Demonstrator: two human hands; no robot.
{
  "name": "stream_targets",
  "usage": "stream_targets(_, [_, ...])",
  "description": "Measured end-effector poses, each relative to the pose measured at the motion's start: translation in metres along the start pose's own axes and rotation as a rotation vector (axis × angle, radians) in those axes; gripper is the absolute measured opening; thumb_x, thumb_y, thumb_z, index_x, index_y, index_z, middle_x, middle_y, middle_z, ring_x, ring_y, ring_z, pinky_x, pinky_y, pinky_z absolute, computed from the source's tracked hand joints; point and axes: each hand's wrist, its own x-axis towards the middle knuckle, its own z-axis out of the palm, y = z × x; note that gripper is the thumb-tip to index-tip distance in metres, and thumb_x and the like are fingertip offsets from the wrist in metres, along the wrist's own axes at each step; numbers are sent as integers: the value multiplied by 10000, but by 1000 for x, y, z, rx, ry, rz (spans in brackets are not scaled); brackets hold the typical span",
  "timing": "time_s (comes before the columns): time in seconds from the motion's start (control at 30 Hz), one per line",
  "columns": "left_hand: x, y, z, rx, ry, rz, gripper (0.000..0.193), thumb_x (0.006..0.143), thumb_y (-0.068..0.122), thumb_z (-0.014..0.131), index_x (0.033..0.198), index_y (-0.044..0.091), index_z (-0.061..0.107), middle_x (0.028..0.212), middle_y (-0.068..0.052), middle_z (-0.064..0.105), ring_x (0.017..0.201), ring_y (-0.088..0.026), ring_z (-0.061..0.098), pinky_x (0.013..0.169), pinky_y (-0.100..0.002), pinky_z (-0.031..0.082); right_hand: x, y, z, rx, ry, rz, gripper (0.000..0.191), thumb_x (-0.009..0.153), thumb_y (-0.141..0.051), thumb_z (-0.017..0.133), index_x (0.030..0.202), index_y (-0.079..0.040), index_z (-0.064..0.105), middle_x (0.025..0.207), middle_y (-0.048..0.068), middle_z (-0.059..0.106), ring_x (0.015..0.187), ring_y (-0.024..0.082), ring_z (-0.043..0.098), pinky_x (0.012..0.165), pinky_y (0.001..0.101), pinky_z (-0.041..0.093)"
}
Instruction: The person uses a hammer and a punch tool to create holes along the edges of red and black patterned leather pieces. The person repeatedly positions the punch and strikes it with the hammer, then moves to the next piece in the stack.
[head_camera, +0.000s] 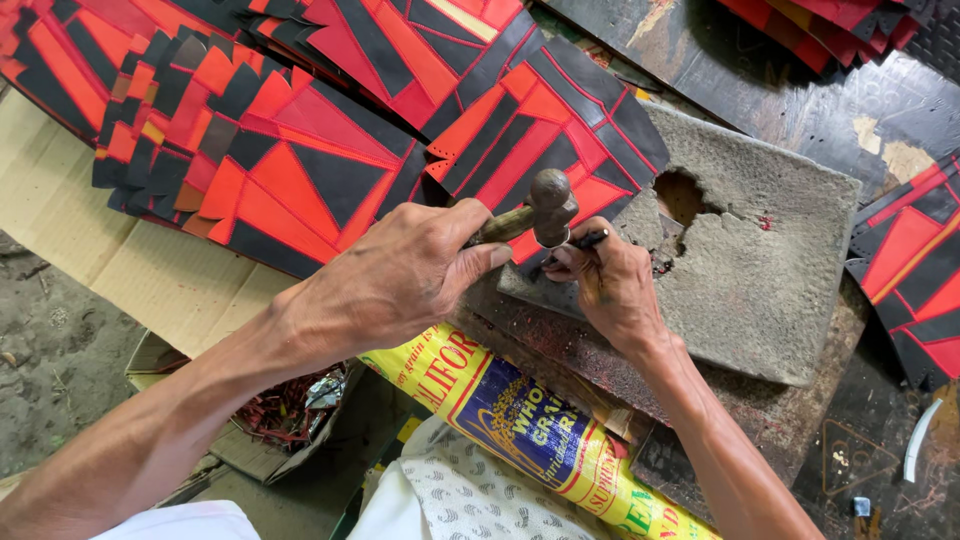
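Observation:
My left hand (400, 275) grips the wooden handle of a small hammer, whose dark round metal head (552, 205) hangs just above my right hand. My right hand (610, 285) pinches a thin dark punch tool (584, 241) between its fingers and holds it down at the near left edge of a grey stone slab (770, 280). The slab has a worn hollow (682, 196) in its top and is flecked with red. A red and black patchwork piece (550, 130) lies partly over the slab's left corner, right beside the punch.
Stacks of red, orange and black patchwork pieces (250, 150) cover the left and top, with more at the right edge (915, 270). Flattened cardboard (130, 270) lies beneath them. A yellow and blue printed sack (520, 420) crosses my lap. An open box of red scraps (285, 410) sits below left.

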Motion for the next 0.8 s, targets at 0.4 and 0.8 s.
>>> stream_targets(0.4, [2, 4, -2, 19, -9, -10, 275, 1009, 212, 649, 945, -31, 537, 700, -245, 610, 678, -446, 648, 526, -493, 440, 0, -10, 2, 56, -11, -98, 84, 1027, 1, 550, 1086, 0, 609, 890, 106, 766, 894, 154, 786, 800, 292, 663])
stream_targets(0.8, [10, 53, -12, -194, 335, 513, 195, 1168, 183, 531, 1200, -8, 511, 953, -161, 626, 774, -280, 677, 702, -365, 552, -6, 11, 11, -418, 47, -267, 162, 966, -74, 722, 923, -15, 577, 838, 201, 630, 765, 395, 647, 674, 460, 499])
